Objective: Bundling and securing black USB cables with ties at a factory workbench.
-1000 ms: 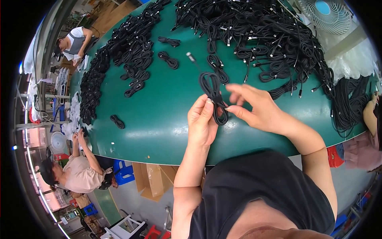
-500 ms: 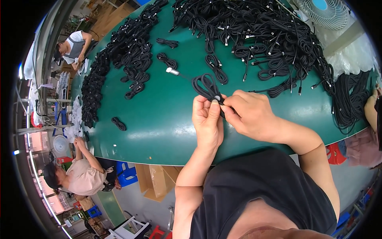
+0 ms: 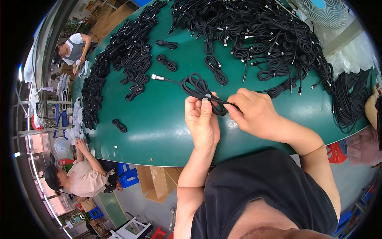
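A black charging cable (image 3: 191, 84), wound into a looped bundle, is held above the table in front of me. My left hand (image 3: 203, 123) is closed on the middle of the bundle, its thumb pressing beside a small pale round spot. The cable's silver metal plug (image 3: 158, 77) sticks out to the left on a short length of cord. To the right, my right hand (image 3: 254, 109) pinches a strand running out from the bundle; the tip of that end is hidden in the fingers.
On the green table (image 3: 159, 119), a big heap of black cables (image 3: 254, 32) lies at the far right and a row of coiled bundles (image 3: 135, 51) at the left. A fan (image 3: 324, 12) stands at upper right. Two people (image 3: 85, 175) work along the left; a cardboard box (image 3: 157, 183) is below.
The left hand has shifted left with the bundle, and the silver plug has swung further left. My hands are further apart, with a strand now stretched between them.
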Demonstrator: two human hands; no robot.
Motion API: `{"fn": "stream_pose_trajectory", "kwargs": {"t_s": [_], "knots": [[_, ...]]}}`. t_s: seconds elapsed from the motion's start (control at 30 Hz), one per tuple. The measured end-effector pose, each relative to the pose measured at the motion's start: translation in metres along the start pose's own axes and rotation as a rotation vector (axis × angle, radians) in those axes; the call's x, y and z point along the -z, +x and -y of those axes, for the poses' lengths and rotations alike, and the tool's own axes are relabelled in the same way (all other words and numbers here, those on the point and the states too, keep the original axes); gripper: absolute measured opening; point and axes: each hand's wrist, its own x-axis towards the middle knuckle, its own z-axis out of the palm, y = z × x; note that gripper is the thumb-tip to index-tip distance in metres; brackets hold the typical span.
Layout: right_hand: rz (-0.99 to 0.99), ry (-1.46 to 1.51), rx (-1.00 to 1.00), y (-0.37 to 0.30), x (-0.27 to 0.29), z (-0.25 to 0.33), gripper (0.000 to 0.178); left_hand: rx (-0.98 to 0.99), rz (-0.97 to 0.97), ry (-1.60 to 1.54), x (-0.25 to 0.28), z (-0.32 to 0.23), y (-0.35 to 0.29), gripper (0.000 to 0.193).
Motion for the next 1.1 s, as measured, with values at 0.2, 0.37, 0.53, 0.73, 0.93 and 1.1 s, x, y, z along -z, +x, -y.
{"fn": "stream_pose_trajectory", "kwargs": {"t_s": [0.2,0.37,0.53,0.73,0.93,1.1], "knots": [[-0.048,-0.081,0.013,-0.001,-0.005,-0.001,0.016,0.017,-0.03,0.002,-0.007,0.02,-0.008,0.016],[-0.007,-0.082,-0.015,0.001,-0.002,0.002,0.017,-0.008,-0.064,0.013,-0.003,0.009,0.003,0.015],[0.03,-0.044,-0.043,-0.006,-0.005,-0.002,0.017,-0.009,-0.061,0.006,-0.002,0.018,-0.001,0.016],[0.034,0.066,-0.081,-0.001,-0.001,-0.003,0.019,0.139,-0.026,-0.053,-0.003,0.013,-0.003,0.014],[-0.168,0.218,-0.119,0.023,0.016,-0.023,0.04,0.324,0.035,0.039,-0.005,0.001,-0.007,0.031],[-0.102,0.469,-0.169,0.025,0.005,-0.032,0.021,0.342,0.026,0.101,-0.014,0.002,-0.007,0.04]]}}
